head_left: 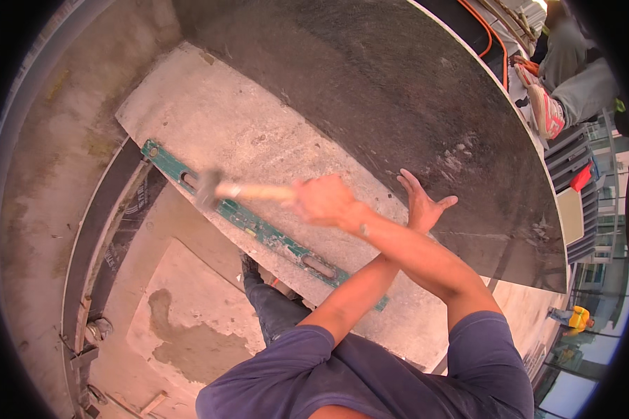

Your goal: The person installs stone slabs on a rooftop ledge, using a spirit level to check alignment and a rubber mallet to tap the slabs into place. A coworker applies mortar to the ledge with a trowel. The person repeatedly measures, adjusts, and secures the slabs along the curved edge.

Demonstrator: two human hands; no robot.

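My forearms cross, the right over the left. My right hand (323,200) is closed round the pale wooden handle of a hammer (258,192). Motion blurs the hammer's head, which shows over a long green spirit level (258,227). That level lies along the near edge of a pale, rough slab (258,126), part of it hidden behind my left arm. Farther right, my left hand (424,208) has its fingers spread against a dark, curved panel (370,77); nothing is in it.
A curved dark-faced board (94,209) runs along the left, below a stained wall (56,126). Lower down is a floor patch with a wet-looking stain (189,339). Beyond the panel, a person's leg and shoe (545,112) show at upper right; another person in yellow (579,319) is far right.
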